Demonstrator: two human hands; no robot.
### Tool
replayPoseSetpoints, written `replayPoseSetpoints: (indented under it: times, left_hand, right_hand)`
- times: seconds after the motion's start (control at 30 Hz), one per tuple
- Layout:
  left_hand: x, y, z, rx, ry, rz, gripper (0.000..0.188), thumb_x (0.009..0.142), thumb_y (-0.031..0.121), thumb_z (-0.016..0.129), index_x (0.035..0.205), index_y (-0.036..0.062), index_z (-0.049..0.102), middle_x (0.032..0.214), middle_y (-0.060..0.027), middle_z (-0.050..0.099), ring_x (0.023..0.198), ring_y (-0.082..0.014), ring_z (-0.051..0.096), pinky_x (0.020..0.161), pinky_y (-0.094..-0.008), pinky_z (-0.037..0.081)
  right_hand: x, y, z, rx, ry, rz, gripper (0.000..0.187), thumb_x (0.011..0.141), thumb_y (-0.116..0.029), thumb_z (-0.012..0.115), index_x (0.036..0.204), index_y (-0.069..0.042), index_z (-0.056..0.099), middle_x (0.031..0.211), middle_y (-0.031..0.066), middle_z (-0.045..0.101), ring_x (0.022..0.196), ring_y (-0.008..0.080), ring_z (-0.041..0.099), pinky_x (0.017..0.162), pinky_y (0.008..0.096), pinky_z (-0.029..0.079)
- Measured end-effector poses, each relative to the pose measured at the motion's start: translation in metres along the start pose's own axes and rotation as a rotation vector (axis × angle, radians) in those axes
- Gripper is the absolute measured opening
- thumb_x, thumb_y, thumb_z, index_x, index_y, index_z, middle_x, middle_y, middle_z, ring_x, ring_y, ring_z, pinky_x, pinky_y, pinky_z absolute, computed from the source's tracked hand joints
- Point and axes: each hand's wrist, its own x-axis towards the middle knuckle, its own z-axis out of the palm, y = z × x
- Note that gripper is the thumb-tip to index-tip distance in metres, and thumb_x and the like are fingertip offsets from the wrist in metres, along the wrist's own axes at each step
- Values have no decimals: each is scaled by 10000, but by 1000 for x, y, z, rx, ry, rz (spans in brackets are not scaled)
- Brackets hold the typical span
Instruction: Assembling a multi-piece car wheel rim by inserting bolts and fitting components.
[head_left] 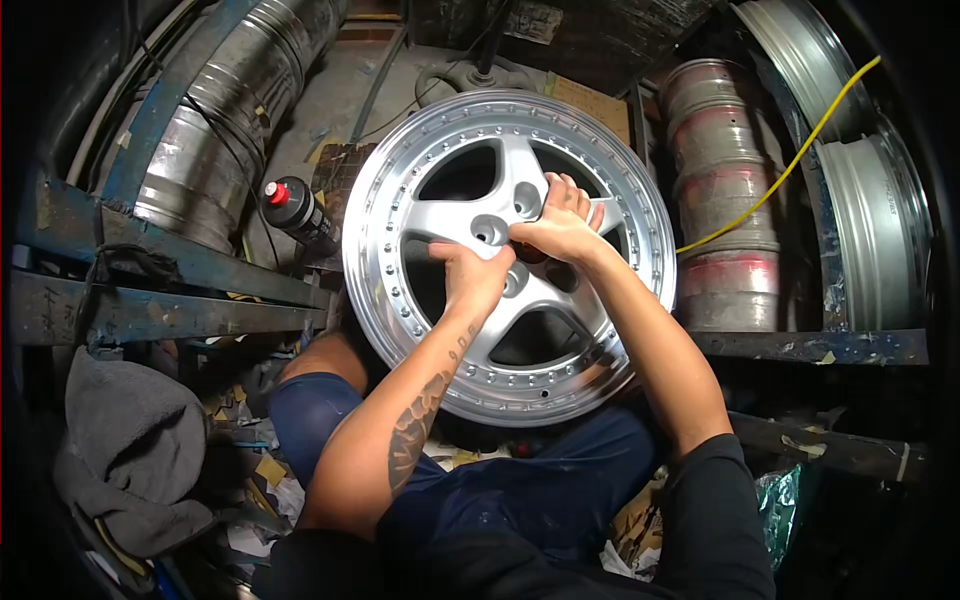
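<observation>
A silver alloy wheel (600, 140), its polished lip ringed with small bolts, lies tilted face up in front of me, above my lap. My left hand (472, 278) grips a spoke left of the hub, its thumb on the hub and its fingers curling toward a gap between spokes. My right hand (562, 222) is bent around the spoke on the upper right, its thumb reaching in toward the hub. Several recessed bolt holes show between and above the hands. Partly covered by the right hand, a dark reddish-brown spot shows at the wheel's middle.
Stacked wheel barrels stand on racks left (225, 130) and right (725, 190). A black bottle with a red cap (300, 212) stands left of the wheel. A yellow cable (800, 155) crosses on the right. A grey towel (140, 440) hangs lower left, above scattered scraps.
</observation>
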Motion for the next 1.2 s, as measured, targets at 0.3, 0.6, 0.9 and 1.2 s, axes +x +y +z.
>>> replayPoseSetpoints:
  times: [0.3, 0.6, 0.9, 1.2]
  left_hand:
    - [-4, 12, -9, -64, -105, -67, 855, 804, 325, 723, 1179, -231, 192, 1235, -420, 431, 1188, -384, 514, 999, -357, 422]
    - [11, -7, 7, 23, 95, -34, 761, 924, 463, 562, 1165, -166, 207, 1165, -494, 465, 1159, -503, 535, 1011, -434, 414]
    - [16, 10, 4, 233, 14, -2, 1001, 977, 452, 478, 1303, -330, -55, 1320, -483, 370, 1293, -474, 431, 1090, -382, 349]
    - [78, 9, -17, 280, -259, 149, 1004, 925, 516, 561, 1350, -281, 125, 1319, -399, 448, 1227, -387, 521, 1023, -353, 410]
  right_hand:
    - [-1, 12, -22, 76, -37, -35, 1032, 646, -502, 725, 1480, -68, 300, 1523, 216, 317, 1440, 364, 235, 1163, 546, 91]
    - [5, 70, -12, -113, 283, -439, 444, 980, -431, 427, 1129, -72, 643, 1118, 158, 638, 1156, 318, 526, 1027, 482, 289]
    - [9, 50, -10, -158, 273, -180, 595, 983, -477, 324, 1157, 11, 614, 1174, 195, 637, 1163, 319, 553, 1084, 537, 268]
    - [-27, 105, -43, 271, 123, -327, 464, 894, -448, 555, 1060, -39, 699, 995, 233, 692, 924, 384, 664, 859, 468, 501]
